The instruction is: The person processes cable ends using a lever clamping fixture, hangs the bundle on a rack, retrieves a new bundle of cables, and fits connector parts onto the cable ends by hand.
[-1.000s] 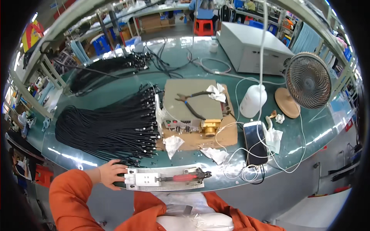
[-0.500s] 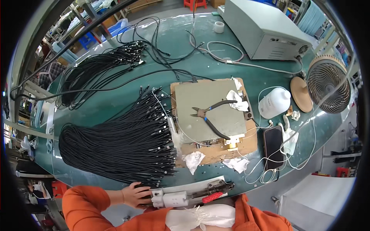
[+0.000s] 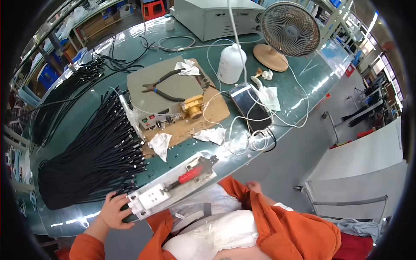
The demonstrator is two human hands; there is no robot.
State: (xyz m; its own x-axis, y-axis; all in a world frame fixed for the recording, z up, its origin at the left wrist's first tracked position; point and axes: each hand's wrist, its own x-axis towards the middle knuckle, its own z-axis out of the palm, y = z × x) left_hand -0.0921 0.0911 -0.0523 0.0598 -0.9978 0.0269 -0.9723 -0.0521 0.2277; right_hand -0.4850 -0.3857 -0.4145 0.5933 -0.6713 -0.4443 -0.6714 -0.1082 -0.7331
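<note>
My left hand is at the table's front edge with its fingers apart. Its fingertips lie at the left end of a white block on a toggle clamp with a red handle. Just beyond the fingers lie the near ends of a big bundle of black cables. My right hand shows only in part past the orange sleeve, low beside the table; its fingers cannot be made out. Pliers with blue-black handles lie spread on a grey metal box, beyond the clamp.
Crumpled white tissues lie around the box on brown cardboard. To the right are a phone under loose white cords, a white bottle and a fan. A grey machine stands at the back, a second cable bundle far left.
My view has swung to the right, so the tabletop appears shifted left and tilted. My right hand has come into view. The left hand stays by the clamp's left end.
</note>
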